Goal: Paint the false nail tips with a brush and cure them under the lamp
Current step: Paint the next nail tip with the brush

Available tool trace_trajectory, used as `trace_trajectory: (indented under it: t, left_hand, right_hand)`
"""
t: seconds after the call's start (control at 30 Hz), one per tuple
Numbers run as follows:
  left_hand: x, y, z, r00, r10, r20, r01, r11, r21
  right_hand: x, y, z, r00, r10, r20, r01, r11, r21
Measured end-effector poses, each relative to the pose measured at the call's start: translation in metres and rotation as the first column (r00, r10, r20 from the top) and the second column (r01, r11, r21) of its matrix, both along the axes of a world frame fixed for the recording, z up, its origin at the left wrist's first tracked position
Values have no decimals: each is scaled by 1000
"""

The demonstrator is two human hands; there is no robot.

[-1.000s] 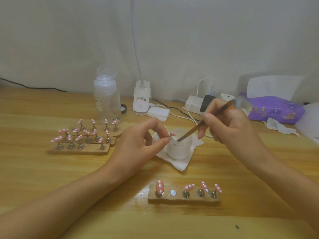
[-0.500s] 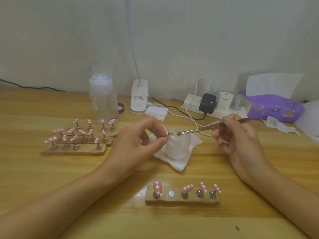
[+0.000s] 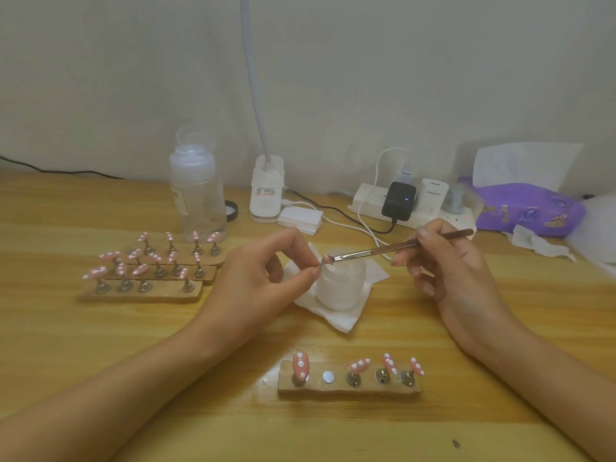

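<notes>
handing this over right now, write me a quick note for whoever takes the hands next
Left hand: pinches one nail tip above the white jar.
Right hand: holds the brush, bristles at that tip.
Near holder: four pink dotted tips, second slot empty. Three more holders with tips at left; lamp base at the back.
Done: the tips on holders show pink with white dots.
Left: finish the held tip, probably reseat it in the empty slot, then cure. Whether any is cured, cannot tell.
</notes>
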State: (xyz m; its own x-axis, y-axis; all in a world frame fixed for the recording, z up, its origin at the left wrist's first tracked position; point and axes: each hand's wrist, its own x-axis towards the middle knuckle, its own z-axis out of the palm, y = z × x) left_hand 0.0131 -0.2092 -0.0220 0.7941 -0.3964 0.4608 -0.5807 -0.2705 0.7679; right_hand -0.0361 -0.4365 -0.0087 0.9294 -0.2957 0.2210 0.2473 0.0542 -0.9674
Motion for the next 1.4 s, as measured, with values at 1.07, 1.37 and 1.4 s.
trace_trajectory:
  t: [1.07, 1.37, 1.4]
  left_hand:
    - [-1, -1, 0, 997, 23, 71, -25, 999, 25]
    - [-2, -1, 1, 997, 19, 73, -21, 999, 29]
    - [-2, -1, 1, 997, 18, 72, -20, 999, 29]
  right_hand:
    - [1, -1, 0, 1000, 4, 21, -4, 1000, -27]
    - [0, -2, -1, 1000, -6, 23, 6, 1000, -14]
    - [1, -3, -1, 999, -24, 23, 24, 1000, 0]
